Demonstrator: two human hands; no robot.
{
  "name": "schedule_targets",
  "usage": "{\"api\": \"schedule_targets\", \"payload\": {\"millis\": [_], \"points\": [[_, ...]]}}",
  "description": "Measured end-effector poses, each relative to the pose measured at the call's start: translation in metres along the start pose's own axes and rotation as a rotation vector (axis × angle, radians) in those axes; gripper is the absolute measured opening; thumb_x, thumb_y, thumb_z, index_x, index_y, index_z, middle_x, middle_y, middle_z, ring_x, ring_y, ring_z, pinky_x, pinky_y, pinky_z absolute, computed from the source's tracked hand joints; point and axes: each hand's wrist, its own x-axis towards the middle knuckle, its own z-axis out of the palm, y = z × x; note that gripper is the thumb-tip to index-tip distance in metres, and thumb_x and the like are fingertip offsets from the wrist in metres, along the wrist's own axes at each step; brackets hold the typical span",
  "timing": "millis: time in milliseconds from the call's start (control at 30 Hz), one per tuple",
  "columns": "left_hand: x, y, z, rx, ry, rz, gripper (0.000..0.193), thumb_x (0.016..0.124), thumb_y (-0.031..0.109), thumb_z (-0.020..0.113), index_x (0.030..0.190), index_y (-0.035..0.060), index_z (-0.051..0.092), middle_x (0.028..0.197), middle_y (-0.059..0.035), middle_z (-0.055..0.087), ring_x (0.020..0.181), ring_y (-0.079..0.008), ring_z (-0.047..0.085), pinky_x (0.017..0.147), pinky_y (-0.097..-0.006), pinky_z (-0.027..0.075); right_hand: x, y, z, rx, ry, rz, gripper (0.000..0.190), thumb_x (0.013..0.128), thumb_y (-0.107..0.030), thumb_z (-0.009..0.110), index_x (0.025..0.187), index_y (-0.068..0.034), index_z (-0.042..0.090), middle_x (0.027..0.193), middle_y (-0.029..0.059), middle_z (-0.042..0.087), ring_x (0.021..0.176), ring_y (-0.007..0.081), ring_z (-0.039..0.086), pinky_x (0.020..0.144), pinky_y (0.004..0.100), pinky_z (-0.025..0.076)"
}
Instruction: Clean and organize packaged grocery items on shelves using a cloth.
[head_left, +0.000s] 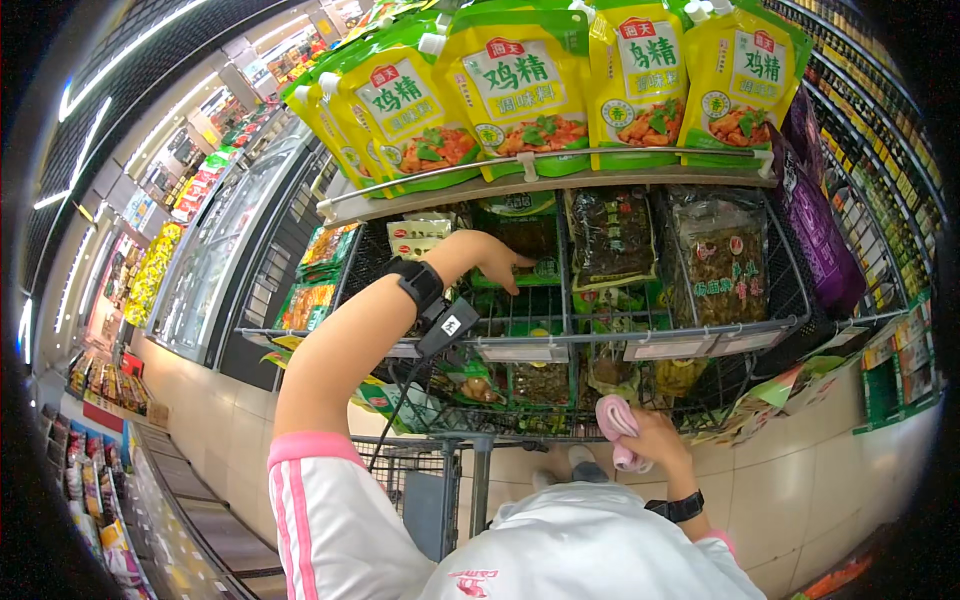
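Note:
My left hand (499, 259) reaches into a wire shelf basket (564, 300), its thumb and a finger apart. The fingertips lie at the lower part of a dark green food packet (517, 225); whether they press on it is hard to tell. My right hand (660, 439) is lower down, closed around a folded pink cloth (619, 427) just in front of the lower basket. To the right of the green packet, a clear bag of dark dried food (613, 232) leans in its own compartment. Another bag of brownish preserved vegetables (721, 262) stands farther right.
Yellow and green seasoning pouches (525, 90) line the shelf above, behind a metal rail (637, 152). A purple bag (817, 217) hangs at the right. Below, a lower basket holds more packets (540, 382). A wire cart (427, 487) is near my legs; a glass freezer (232, 225) stands left.

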Motion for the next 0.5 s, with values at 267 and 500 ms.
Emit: {"api": "schedule_targets", "payload": {"millis": [267, 500], "points": [[-0.003, 0.007, -0.011, 0.027, -0.068, -0.025, 0.077, 0.079, 0.053, 0.052, 0.143, 0.0259, 0.018, 0.14, -0.0149, 0.034, 0.125, -0.0354, 0.037, 0.1, -0.0467, 0.033, 0.0, 0.0, -0.002, 0.033, -0.008, 0.028, 0.044, 0.063, -0.03, 0.069, 0.095, -0.003, 0.057, 0.085, 0.0217, 0.061, 0.08, 0.0401, 0.057, 0.068, 0.0439, 0.046], [-0.071, -0.002, -0.016, -0.16, 0.171, 0.065, 0.049, 0.086, 0.047, 0.048, 0.115, 0.0095, 0.059, 0.112, -0.0147, 0.06, 0.1, -0.0291, 0.057, 0.085, -0.0381, 0.044, 0.004, -0.004, -0.001, 0.008, -0.042, -0.015, 0.045, 0.063, -0.033, 0.068, 0.096, -0.004, 0.058, 0.084, 0.0199, 0.062, 0.078, 0.0399, 0.058, 0.069, 0.0439, 0.046]]}}
